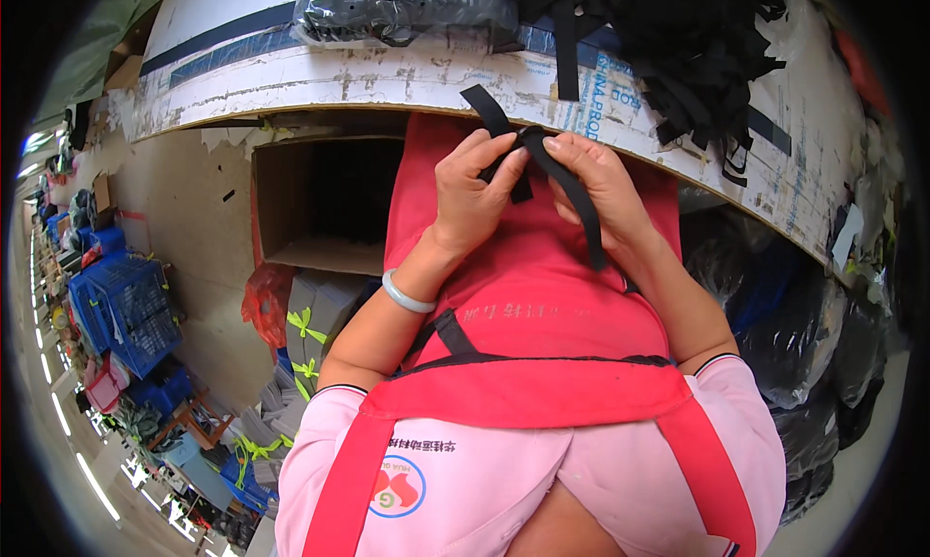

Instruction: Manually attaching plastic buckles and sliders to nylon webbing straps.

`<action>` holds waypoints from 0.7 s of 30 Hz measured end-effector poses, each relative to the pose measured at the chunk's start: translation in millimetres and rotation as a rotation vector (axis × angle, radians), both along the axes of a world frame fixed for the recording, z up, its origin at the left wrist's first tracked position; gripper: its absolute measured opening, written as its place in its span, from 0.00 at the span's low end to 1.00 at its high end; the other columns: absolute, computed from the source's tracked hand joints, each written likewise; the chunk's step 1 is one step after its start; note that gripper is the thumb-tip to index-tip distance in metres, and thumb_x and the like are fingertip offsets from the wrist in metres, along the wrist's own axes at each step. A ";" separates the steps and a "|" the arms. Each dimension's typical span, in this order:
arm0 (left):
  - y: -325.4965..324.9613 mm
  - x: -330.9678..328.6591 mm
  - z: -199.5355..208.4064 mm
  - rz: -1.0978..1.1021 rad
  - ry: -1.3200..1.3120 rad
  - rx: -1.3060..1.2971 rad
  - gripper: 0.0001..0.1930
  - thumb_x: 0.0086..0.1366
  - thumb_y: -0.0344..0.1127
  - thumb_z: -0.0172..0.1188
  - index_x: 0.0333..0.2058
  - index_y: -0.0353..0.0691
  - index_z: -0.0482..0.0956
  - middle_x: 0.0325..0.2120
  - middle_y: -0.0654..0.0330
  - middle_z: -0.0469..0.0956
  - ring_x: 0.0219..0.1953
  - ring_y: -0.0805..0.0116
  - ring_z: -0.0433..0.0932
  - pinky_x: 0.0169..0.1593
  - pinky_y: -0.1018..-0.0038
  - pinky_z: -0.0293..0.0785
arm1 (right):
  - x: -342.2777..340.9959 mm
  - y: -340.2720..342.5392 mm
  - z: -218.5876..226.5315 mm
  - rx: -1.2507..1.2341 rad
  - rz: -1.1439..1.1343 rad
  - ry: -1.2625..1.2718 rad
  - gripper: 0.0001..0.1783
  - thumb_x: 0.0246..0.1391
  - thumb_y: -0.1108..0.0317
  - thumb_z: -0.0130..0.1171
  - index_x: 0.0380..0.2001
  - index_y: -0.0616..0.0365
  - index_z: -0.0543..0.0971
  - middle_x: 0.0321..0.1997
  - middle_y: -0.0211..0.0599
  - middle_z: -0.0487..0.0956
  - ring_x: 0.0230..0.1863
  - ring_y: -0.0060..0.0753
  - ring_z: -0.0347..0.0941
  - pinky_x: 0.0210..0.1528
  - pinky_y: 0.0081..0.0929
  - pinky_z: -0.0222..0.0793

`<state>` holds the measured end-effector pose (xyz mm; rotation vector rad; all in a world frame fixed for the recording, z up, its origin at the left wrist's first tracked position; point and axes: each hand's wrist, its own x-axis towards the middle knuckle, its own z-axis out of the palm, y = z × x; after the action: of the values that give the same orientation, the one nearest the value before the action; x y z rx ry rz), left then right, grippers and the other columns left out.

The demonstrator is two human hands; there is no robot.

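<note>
Both hands meet over my red apron (523, 266), close to the table's near edge, with a black webbing strap (581, 208) between them. My left hand (477, 179) pinches one part of it between thumb and fingers; a free end sticks up and away from me. My right hand (596, 174) grips the strap beside it, and a long tail hangs down over the apron. Where the hands meet, the strap looks looped or threaded, but any small part there is hidden by my fingers. A pale bangle (407, 293) circles my left wrist.
The worn white tabletop (387, 77) carries a plastic bag of black parts (407, 15) and a heap of black straps (688, 53). Under it stand an open cardboard box (325, 257) and black plastic bags (785, 334). Blue crates (126, 310) sit on the floor at left.
</note>
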<state>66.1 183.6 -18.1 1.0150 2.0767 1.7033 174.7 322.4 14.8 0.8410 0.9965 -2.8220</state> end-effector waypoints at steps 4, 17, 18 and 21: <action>-2.9 1.4 -2.1 -0.020 0.104 -0.017 0.09 0.57 0.26 0.64 0.38 0.34 0.81 0.24 0.57 0.72 0.23 0.66 0.72 0.26 0.72 0.68 | -6.3 -6.2 -8.7 0.087 -0.091 -0.011 0.10 0.63 0.62 0.54 0.35 0.59 0.74 0.21 0.26 0.73 0.14 0.15 0.65 0.14 0.14 0.60; -17.9 -18.0 2.7 -0.181 -1.322 0.063 0.17 0.68 0.42 0.56 0.47 0.35 0.76 0.26 0.55 0.81 0.17 0.79 0.72 0.16 0.87 0.54 | -7.9 -5.3 -4.3 0.268 0.023 0.099 0.09 0.60 0.69 0.57 0.41 0.62 0.76 0.31 0.32 0.79 0.31 0.22 0.77 0.37 0.17 0.74; -19.4 -18.5 -0.9 -0.178 -1.324 0.066 0.17 0.68 0.42 0.56 0.47 0.35 0.76 0.26 0.55 0.81 0.17 0.79 0.72 0.16 0.87 0.54 | -7.5 -6.0 -3.7 0.353 0.027 0.165 0.08 0.60 0.71 0.57 0.40 0.62 0.77 0.33 0.32 0.78 0.33 0.23 0.78 0.38 0.18 0.74; -22.3 -17.8 -5.5 -0.331 -1.403 0.137 0.15 0.67 0.41 0.57 0.46 0.35 0.77 0.26 0.54 0.81 0.15 0.79 0.70 0.15 0.87 0.54 | -5.0 -9.0 -17.4 0.712 0.030 0.225 0.06 0.58 0.74 0.59 0.38 0.62 0.78 0.37 0.30 0.77 0.33 0.23 0.77 0.40 0.18 0.73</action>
<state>48.3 161.3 -23.6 0.0050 0.8261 1.5804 169.6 313.4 -2.6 0.5154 2.0830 -2.5642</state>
